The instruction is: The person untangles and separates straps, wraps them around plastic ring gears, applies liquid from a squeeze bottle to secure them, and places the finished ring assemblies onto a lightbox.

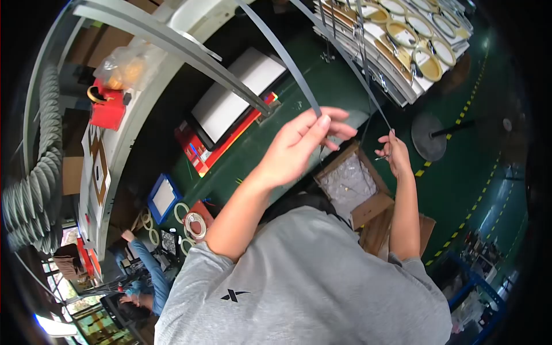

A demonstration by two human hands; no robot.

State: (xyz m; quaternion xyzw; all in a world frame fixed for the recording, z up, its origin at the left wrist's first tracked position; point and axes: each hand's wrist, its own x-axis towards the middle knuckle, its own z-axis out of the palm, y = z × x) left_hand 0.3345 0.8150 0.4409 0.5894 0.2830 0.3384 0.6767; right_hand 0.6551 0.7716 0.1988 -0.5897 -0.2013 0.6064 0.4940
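Note:
My left hand [302, 141] is closed on a flat grey strip [282, 54], pinched between thumb and fingers. The strip runs up from the pinch and out of the top of the view. Farther right, my right hand [394, 152] pinches the lower end of a second, thinner-looking grey strip [351, 63], which slopes up to the left. A small dark metallic piece shows by the right fingers, too small to name. Below and between the hands stands an open cardboard box [368, 213] with clear plastic [348, 178] inside.
A stack of panels with round rings [425, 63] stands at upper right. A round-based stand [428, 137] is beside my right arm. At left are a white-edged table [123, 123], a red container [107, 109] and a ribbed hose [37, 190]. Another person [150, 270] works at lower left.

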